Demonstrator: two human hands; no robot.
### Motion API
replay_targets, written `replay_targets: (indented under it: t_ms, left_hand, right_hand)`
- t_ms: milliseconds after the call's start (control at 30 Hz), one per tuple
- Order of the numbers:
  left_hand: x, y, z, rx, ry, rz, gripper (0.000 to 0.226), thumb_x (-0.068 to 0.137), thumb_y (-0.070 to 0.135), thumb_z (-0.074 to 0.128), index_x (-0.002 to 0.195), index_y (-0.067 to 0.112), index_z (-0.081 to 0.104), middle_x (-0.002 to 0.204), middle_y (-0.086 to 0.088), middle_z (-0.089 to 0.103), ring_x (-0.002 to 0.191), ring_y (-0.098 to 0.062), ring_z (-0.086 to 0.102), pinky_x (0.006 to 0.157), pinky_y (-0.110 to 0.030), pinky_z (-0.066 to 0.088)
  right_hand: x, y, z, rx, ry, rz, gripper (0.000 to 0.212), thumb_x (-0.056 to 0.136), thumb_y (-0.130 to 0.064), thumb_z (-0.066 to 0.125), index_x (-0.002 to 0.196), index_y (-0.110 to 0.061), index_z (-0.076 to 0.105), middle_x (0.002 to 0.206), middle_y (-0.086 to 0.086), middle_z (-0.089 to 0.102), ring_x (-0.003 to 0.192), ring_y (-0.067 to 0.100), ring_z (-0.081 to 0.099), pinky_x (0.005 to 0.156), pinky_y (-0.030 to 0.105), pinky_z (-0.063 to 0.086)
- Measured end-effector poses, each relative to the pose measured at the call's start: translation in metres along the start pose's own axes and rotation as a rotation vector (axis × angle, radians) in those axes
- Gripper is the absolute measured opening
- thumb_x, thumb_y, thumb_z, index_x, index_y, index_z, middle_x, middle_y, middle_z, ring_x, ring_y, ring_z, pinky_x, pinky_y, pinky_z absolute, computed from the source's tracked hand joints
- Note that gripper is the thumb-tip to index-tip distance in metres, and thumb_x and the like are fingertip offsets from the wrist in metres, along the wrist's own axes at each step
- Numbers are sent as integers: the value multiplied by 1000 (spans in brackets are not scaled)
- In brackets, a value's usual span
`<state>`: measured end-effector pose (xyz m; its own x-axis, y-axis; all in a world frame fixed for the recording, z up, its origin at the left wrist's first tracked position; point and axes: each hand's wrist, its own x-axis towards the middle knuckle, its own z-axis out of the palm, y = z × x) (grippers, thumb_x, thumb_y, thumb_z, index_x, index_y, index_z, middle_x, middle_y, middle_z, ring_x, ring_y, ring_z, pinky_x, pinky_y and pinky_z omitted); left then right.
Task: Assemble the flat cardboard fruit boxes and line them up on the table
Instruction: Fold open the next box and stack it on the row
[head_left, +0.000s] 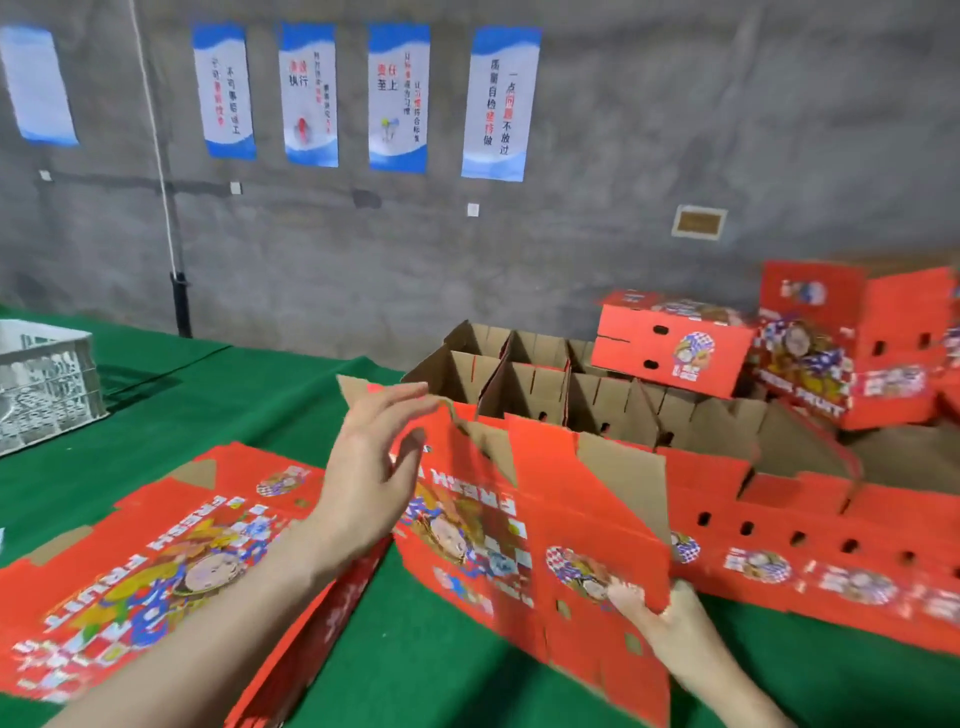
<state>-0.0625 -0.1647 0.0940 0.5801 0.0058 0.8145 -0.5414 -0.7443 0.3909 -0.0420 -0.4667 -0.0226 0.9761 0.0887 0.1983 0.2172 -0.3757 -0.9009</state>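
Cardboard crowds the green-covered table (208, 395): a half-folded red printed cardboard box (519, 545) stands at centre. The right hand (670, 623), at the box's 5 o'clock, pinches its lower edge between thumb and fingers. The left hand (369, 467), at 10 o'clock, is spread with straight fingers by the top flap, gripping nothing. Flat red cardboard blanks (156, 561) lie stacked at 8 o'clock. Assembled open-topped boxes (545, 384) stand in rows at 1 o'clock, closed red boxes (670, 348) at 2 o'clock, and a white plastic crate (41, 384) at 9 o'clock.

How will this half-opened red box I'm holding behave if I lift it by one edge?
Probably light: the right hand holds the half-opened red box up by pinching one edge. Likely floppy at the creases, since its panels and flaps stand at different angles. It may fold rather than stay square.
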Motion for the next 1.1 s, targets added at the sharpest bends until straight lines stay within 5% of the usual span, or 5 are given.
replay_targets:
  t_ms: [367,567,700,833,1100]
  left_hand:
    - [32,161,114,-316,-500,99,60,82,39,70,132,12,50,128,5,49,108,-13,53,77,-7,34]
    - [15,223,140,-553,-906,-103,132,55,82,58,152,25,-11,157,13,-13,141,1,-14,114,-21,-2]
    - [12,231,134,-666,-660,-71,75,79,21,66,145,27,33,141,11,48,132,-11,40,109,-18,32]
    - [38,193,107,-727,-414,-132,49,80,-19,53,82,29,65,69,20,66,70,-1,59,66,-14,48]
    - [43,107,79,-930,-403,-433,18,85,1,63,97,13,69,86,-15,74,72,-30,72,58,-33,56]
  right_hand:
    - [-94,-44,-96,156,332,115,17,90,-4,60,91,-17,72,76,-6,75,72,5,71,58,12,47]
    - [-121,-78,-72,41,496,-11,42,95,0,47,110,-38,59,85,-29,70,79,-15,62,65,2,41]
    - [-112,-88,-46,-84,407,-99,64,95,-10,50,147,-30,20,148,-19,31,139,-1,29,103,11,28]
    - [-95,-86,-54,-157,106,-286,55,92,-46,47,138,-53,18,149,-39,-2,135,-22,-5,106,0,5]
    - [-31,-49,-111,-415,317,-100,55,96,-16,54,147,-12,31,150,-3,26,130,17,44,110,33,36]
